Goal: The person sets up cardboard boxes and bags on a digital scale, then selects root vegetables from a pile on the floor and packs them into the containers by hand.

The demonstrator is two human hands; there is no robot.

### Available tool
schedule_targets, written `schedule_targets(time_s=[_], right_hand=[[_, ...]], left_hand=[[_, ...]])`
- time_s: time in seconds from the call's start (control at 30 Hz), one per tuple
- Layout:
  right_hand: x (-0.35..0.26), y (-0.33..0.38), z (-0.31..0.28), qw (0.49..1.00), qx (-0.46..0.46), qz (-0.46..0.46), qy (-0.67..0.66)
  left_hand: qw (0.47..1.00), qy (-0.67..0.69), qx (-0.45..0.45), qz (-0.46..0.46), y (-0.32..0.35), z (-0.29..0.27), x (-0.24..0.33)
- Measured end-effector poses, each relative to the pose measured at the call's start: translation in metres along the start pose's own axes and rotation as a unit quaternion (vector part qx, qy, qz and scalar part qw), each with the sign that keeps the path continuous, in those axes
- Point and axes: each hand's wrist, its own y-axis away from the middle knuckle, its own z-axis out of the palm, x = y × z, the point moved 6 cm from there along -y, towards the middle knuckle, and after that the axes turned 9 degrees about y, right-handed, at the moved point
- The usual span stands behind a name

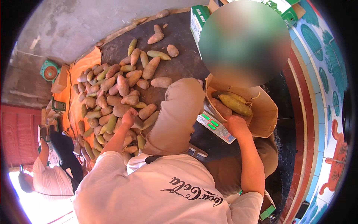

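My left hand point(128, 117) reaches into a large pile of long root vegetables point(123, 85), some green, some reddish brown and dusty. Its fingers are bent around a brownish root vegetable point(137, 123) at the pile's near right side. On my right, my right hand point(237, 126) is at the near end of an open cardboard box point(266, 108). Its fingers curl at the end of a reddish root vegetable point(221, 108); the fingertips are partly hidden. Two green root vegetables point(235, 104) lie beside it. Under the box's left side is a digital scale point(214, 124) with lit green displays.
Dark sheeting point(182, 33) and an orange sheet point(74, 89) lie beneath the pile. My bent knee point(179, 108) stands between pile and scale. A green-and-white carton point(199, 24) is beyond, beside a blurred area. Another person point(52, 175) is at the left; a tiled wall point(317, 104) bounds the right.
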Motion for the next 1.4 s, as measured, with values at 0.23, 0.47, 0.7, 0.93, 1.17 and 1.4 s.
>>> schedule_targets(time_s=[0.23, 0.47, 0.7, 0.93, 1.17, 1.4], right_hand=[[0.000, 0.005, -0.003, 1.000, 0.013, 0.002, -0.020], [0.002, 0.005, -0.001, 1.000, 0.000, 0.006, -0.012], [0.002, 0.008, -0.010, 0.999, 0.011, 0.001, -0.030], [0.015, 0.026, -0.039, 0.990, 0.055, 0.005, -0.133], [0.053, 0.044, -0.062, 0.974, 0.156, 0.113, -0.117], [0.063, 0.056, -0.066, 0.965, 0.195, 0.144, -0.097]], left_hand=[[0.993, 0.105, 0.001, 0.046, -0.017, 0.021, 0.034], [0.999, 0.030, -0.038, -0.001, -0.028, 0.043, 0.029], [0.995, 0.068, -0.067, 0.020, -0.014, 0.055, 0.036], [0.960, 0.263, 0.060, 0.079, -0.051, -0.023, 0.076], [0.888, 0.342, 0.149, 0.269, 0.013, -0.154, 0.266], [0.849, 0.291, 0.024, 0.440, 0.074, -0.143, 0.405]])
